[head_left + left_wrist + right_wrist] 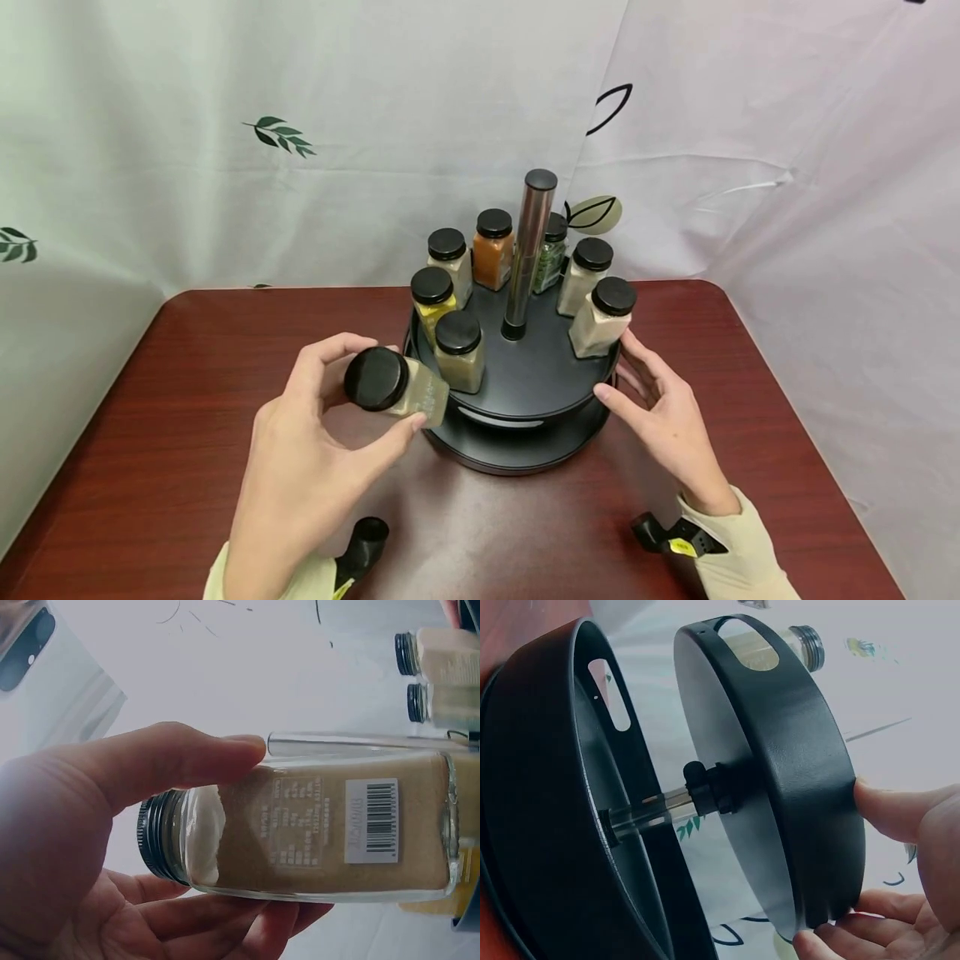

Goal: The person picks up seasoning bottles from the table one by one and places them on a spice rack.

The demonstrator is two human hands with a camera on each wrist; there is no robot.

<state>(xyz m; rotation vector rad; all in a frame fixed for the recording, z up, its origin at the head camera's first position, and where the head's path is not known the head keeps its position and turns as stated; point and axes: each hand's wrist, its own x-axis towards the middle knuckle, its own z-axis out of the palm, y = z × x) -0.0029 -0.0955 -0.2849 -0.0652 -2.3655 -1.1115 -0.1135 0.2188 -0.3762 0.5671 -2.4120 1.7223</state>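
Note:
My left hand (307, 450) holds a square glass spice jar (322, 832) of beige-brown powder between thumb and fingers. The jar is tilted on its side, its black lid (377, 379) toward the palm and its base near the turntable. A barcode label shows on it in the left wrist view. The black two-tier spice turntable (525, 383) stands on the table. At its right side, my right hand (663, 417) grips the rim of the upper tier, thumb on the edge and fingers on the outer wall (817, 795).
Around the upper tier stand several black-lidded jars, including an orange one (492, 254), a yellow one (432, 304), a green one (551, 258) and a pale one (600, 325). A metallic post (531, 250) rises from the centre. Behind the red-brown table (210, 375) hangs a white curtain (375, 100).

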